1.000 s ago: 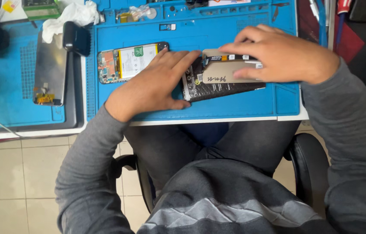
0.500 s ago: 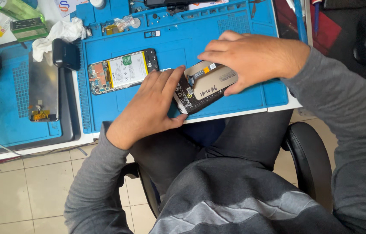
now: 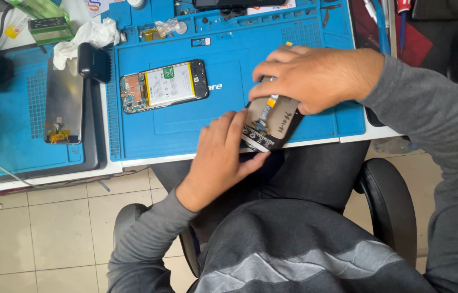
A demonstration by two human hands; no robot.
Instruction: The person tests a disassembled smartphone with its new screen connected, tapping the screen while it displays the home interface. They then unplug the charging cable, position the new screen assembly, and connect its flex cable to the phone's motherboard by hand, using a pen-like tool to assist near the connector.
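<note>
The left hand (image 3: 223, 154) lies flat with its fingers stretched out and close together, the fingertips pressing on the lower left part of a phone screen panel (image 3: 271, 123) that rests face down at the front edge of the blue work mat (image 3: 196, 125). The right hand (image 3: 315, 78) comes from the right and curls over the top of the same panel, its fingers closed around the upper end so that it holds the panel between fingers and thumb. The panel sits tilted, its lower corner reaching just past the front edge of the surface (image 3: 348, 138) toward the person's lap, and its dark back with a pale middle patch shows between the two hands. To the left of the hands, well apart from them, an opened phone body (image 3: 164, 86) lies on the mat with its battery and circuit board showing. Further left, on a second blue mat (image 3: 7, 130), lies a flat grey panel (image 3: 65, 106) with a small yellow part at its lower end, and just above it are a black box-shaped thing (image 3: 94, 61) and a crumpled white cloth (image 3: 85, 39). The person wears grey sleeves and sits on a black chair (image 3: 389, 209) over a tiled floor (image 3: 34, 233).
</note>
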